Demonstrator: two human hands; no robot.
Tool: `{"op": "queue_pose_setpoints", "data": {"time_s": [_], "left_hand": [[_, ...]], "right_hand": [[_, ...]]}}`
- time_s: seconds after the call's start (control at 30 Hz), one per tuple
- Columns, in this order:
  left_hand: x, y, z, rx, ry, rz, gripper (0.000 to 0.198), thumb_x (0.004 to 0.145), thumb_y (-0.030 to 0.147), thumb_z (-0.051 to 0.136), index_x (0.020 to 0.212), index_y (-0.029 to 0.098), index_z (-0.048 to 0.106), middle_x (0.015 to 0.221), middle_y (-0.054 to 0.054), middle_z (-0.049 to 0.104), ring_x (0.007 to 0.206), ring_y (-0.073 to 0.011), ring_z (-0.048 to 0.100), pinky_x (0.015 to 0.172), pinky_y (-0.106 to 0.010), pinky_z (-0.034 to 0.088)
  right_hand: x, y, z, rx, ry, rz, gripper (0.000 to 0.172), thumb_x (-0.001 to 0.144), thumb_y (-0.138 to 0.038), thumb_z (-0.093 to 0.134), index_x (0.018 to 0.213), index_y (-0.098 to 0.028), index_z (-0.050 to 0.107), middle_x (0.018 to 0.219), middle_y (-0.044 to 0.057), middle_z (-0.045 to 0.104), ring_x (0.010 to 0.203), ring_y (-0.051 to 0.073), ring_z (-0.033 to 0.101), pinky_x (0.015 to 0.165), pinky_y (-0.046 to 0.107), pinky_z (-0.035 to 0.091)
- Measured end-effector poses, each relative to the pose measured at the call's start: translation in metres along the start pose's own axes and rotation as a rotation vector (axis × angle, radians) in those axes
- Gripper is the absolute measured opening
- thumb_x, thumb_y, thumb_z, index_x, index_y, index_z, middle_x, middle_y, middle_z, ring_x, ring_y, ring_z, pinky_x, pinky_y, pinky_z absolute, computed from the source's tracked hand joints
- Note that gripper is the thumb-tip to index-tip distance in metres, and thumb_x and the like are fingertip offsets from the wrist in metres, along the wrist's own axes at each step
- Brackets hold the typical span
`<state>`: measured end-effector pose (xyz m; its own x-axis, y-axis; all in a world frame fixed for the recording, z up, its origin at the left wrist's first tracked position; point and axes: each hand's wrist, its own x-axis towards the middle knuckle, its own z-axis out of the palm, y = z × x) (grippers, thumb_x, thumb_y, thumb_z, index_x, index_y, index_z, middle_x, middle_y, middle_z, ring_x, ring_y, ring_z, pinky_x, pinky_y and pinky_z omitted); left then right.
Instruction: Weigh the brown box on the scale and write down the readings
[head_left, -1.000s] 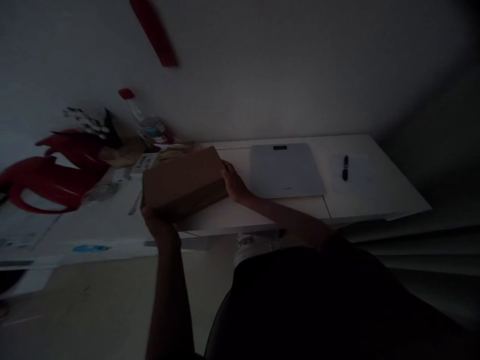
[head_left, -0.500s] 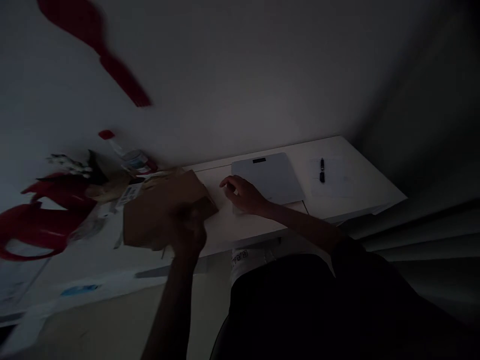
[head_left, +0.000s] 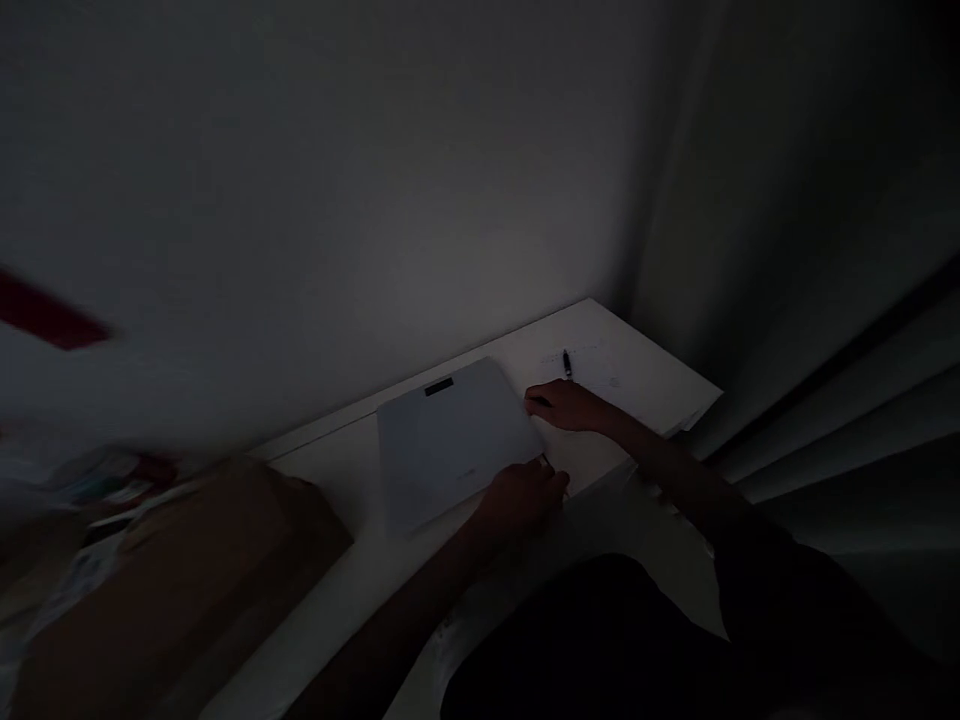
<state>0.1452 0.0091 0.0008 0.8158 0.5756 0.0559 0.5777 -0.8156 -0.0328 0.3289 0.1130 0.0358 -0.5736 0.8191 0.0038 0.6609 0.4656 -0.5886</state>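
Note:
On the white table lies a flat pale grey slab (head_left: 457, 440) with a small dark rectangle near its far edge, like a bathroom scale. My left hand (head_left: 521, 495) is at its near right corner, fingers curled round by a thin dark edge there. At the slab's right side is my right hand (head_left: 566, 405), its fingers bent together with a dark patch between them. In this dim light I cannot make out what either hand grips. Just beyond my right hand, a black pen (head_left: 567, 364) rests on a sheet of paper (head_left: 604, 365) with faint writing.
A brown cardboard box (head_left: 172, 590) stands at the left, blurred. The white table (head_left: 652, 375) runs along a wall, its right end near a grey curtain (head_left: 810, 300). A dark red object (head_left: 49, 310) shows on the wall at far left.
My view has swung to the right. My left hand has moved from the cardboard box to the slab's near right corner. My right hand has gone from its left part to its right side.

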Motion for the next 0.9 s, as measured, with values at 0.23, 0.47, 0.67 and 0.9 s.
{"op": "queue_pose_setpoints", "data": {"time_s": [0.23,0.47,0.67,0.9], "left_hand": [[0.055,0.018,0.005,0.034,-0.054,0.195,0.024,0.101,0.012,0.041,0.113,0.016,0.062,0.094,-0.006,0.068,0.086,-0.0234,0.065,0.064,-0.033,0.048],[0.072,0.016,0.026,-0.114,0.142,0.134,0.036,0.097,0.010,0.041,0.128,0.014,0.058,0.134,-0.015,0.063,0.130,-0.0319,0.058,0.107,-0.047,0.052],[0.069,0.013,0.054,-0.224,0.170,0.091,0.046,0.102,0.019,0.042,0.146,0.012,0.050,0.158,-0.020,0.048,0.154,-0.0407,0.036,0.127,-0.059,0.034],[0.070,0.014,0.042,-0.304,0.068,0.068,0.047,0.104,0.027,0.042,0.146,0.010,0.051,0.158,-0.021,0.049,0.154,-0.0416,0.036,0.127,-0.060,0.034]], "right_hand": [[0.005,0.068,-0.042,-0.326,-0.006,0.305,0.032,0.100,-0.020,0.046,0.130,-0.021,0.057,0.107,0.010,0.074,0.073,0.018,0.059,0.059,0.028,0.028],[0.031,0.099,-0.046,-0.303,-0.132,0.277,0.032,0.093,-0.015,0.052,0.125,-0.021,0.054,0.107,0.009,0.071,0.075,0.017,0.058,0.058,0.027,0.031],[0.050,0.122,-0.057,-0.390,-0.042,0.040,0.005,0.094,-0.021,0.054,0.098,-0.019,0.056,0.103,0.010,0.064,0.083,0.018,0.053,0.066,0.028,0.030],[0.083,0.155,-0.044,0.360,0.477,0.104,0.043,0.099,-0.058,0.036,0.088,-0.021,0.055,0.062,-0.001,0.051,0.058,0.015,0.048,0.058,0.026,0.038]]}}
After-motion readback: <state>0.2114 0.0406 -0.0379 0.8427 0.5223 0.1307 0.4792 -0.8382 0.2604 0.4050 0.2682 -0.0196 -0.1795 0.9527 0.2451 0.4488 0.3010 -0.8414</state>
